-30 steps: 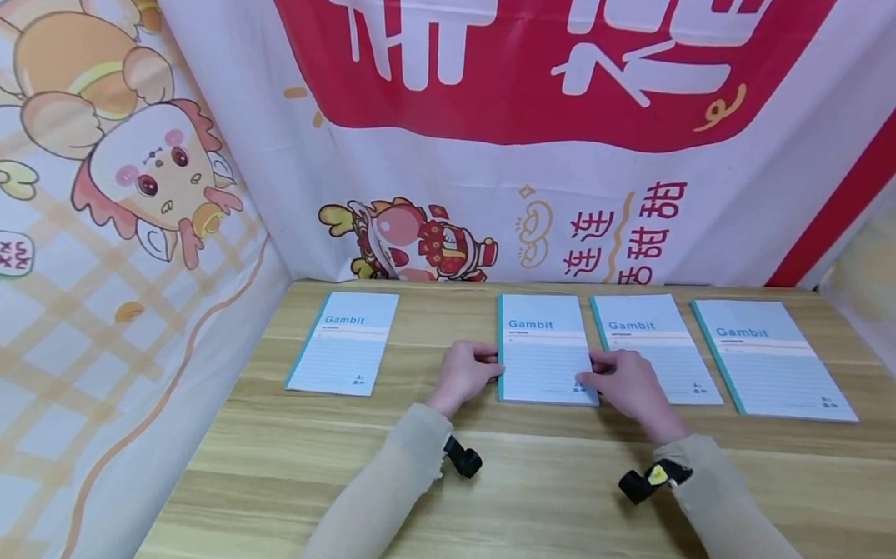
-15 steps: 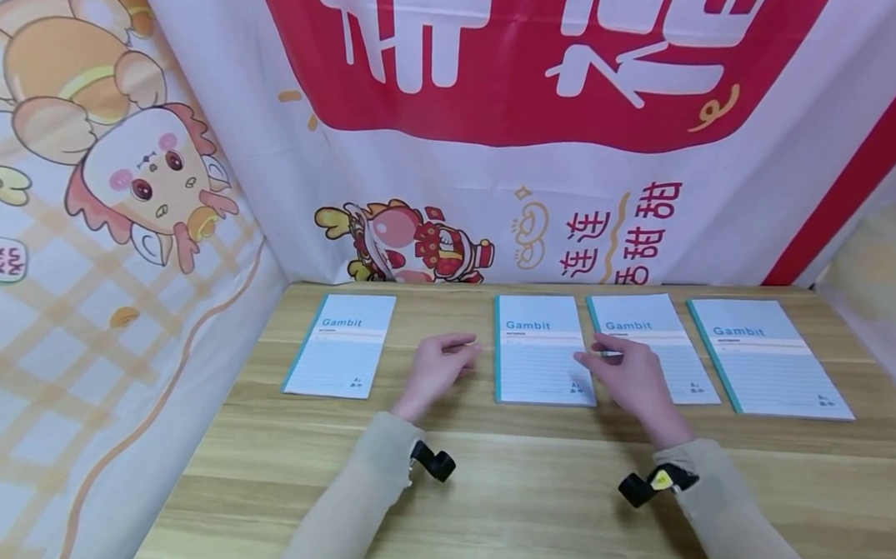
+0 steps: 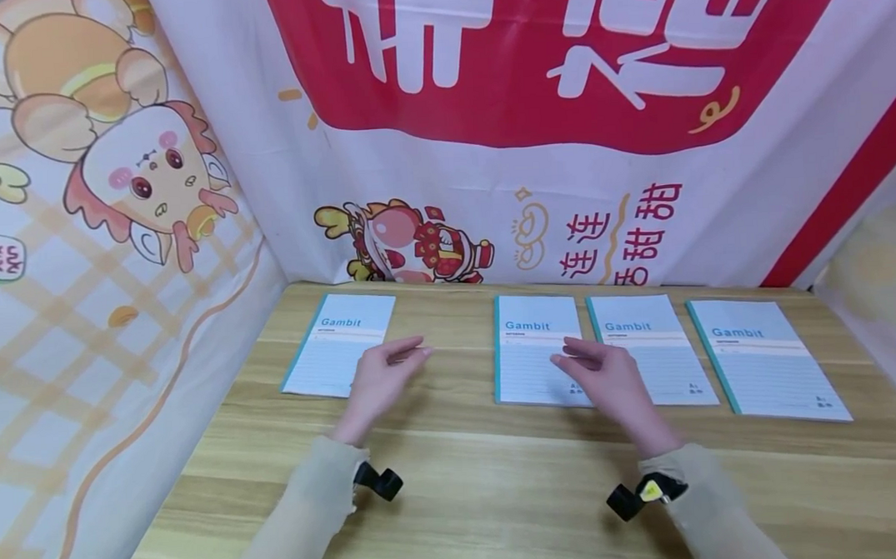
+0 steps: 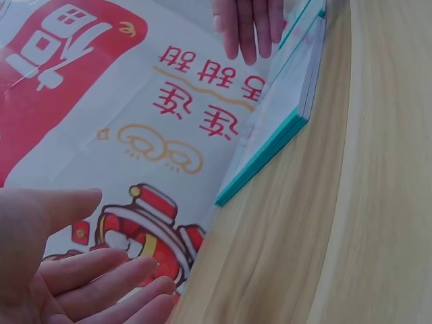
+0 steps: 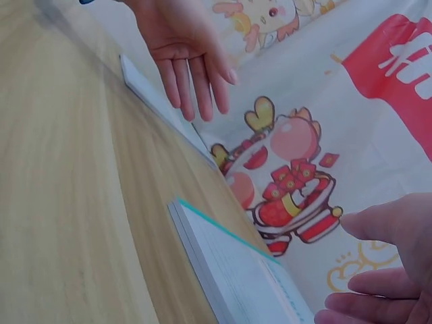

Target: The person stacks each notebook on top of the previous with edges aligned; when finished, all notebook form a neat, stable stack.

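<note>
Light blue Gambit notebooks with teal spines lie in a row. My left hand [image 3: 381, 378] is held above the table near the leftmost notebook [image 3: 334, 351], overlapping its lower right corner in the head view. Its fingers are loosely extended around nothing, as the left wrist view shows. My right hand [image 3: 606, 381] hovers over the lower right part of the second notebook [image 3: 530, 368], thumb and fingers apart and holding nothing. That hand partly hides the third notebook [image 3: 680, 361]. In the right wrist view, the nearest notebook [image 5: 236, 270] shows a layered edge, like two stacked together.
A fourth notebook [image 3: 770, 365] lies at the right end of the row. The wooden table [image 3: 495, 494] meets a hanging cloth [image 3: 428, 164] with red print at its back edge. Another patterned cloth [image 3: 123, 394] borders the left side.
My left hand has let go of the second notebook's left edge and moved left toward the leftmost one. The right hand has released the right edge and risen slightly. The notebooks stay put.
</note>
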A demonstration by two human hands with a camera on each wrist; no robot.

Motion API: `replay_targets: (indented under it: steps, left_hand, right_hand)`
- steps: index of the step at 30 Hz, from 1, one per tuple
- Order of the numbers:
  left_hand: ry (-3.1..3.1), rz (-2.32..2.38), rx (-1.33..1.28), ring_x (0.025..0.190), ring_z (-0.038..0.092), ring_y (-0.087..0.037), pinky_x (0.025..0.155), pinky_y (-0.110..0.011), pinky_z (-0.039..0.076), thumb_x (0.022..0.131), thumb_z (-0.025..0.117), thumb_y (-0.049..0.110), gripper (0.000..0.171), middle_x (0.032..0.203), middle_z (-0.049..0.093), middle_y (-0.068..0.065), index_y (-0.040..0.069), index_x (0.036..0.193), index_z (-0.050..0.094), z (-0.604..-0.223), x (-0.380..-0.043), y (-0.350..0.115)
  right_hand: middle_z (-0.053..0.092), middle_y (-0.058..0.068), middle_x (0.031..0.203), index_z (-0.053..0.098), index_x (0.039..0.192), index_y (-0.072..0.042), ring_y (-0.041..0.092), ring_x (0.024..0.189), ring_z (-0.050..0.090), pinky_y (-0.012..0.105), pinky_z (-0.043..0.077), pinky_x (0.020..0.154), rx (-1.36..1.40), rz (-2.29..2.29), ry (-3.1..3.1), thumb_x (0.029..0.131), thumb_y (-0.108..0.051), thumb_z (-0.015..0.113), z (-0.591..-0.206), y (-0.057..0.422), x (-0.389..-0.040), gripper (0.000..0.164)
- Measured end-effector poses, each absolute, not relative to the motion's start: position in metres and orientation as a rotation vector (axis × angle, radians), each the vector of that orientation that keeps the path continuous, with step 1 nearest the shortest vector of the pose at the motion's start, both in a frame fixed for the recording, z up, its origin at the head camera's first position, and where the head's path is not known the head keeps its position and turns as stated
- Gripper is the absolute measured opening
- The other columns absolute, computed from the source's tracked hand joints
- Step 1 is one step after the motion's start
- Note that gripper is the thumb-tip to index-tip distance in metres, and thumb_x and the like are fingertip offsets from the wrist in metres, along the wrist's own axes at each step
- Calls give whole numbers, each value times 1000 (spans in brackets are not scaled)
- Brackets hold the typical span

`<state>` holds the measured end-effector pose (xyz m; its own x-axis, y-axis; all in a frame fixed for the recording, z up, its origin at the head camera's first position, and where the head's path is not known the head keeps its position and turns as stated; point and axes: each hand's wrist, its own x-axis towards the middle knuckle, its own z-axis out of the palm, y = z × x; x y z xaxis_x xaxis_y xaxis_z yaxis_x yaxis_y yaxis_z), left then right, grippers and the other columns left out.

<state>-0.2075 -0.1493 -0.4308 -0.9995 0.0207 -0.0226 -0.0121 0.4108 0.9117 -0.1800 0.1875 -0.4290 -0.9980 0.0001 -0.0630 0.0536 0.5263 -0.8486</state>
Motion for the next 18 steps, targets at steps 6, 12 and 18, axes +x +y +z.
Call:
replay_targets:
  steps: [6,12,18]
  left_hand:
    - [2654,1693,-46,111,67,-22,94,-39,56,95,73,42,52,123,71,-9,8,134,66,-424,-197,-178]
    - [2666,1689,-128,111,68,-22,93,-40,55,92,76,45,57,121,71,-9,10,135,66,-423,-190,-206]
    - [2673,1658,-186,115,66,-26,97,-39,54,92,77,41,62,127,68,-14,6,140,61,-420,-183,-232]
  right_hand:
    - [65,13,132,61,140,-5,28,116,65,42,56,94,-44,-1562,2689,96,-41,72,-429,167,-178,58]
    - [67,13,128,63,138,-4,27,112,67,39,57,91,-99,-1600,2653,94,-37,76,-431,147,-177,56]
    - [67,11,129,62,140,-8,26,114,66,39,56,94,-66,-1678,2496,89,-43,80,-432,128,-180,64]
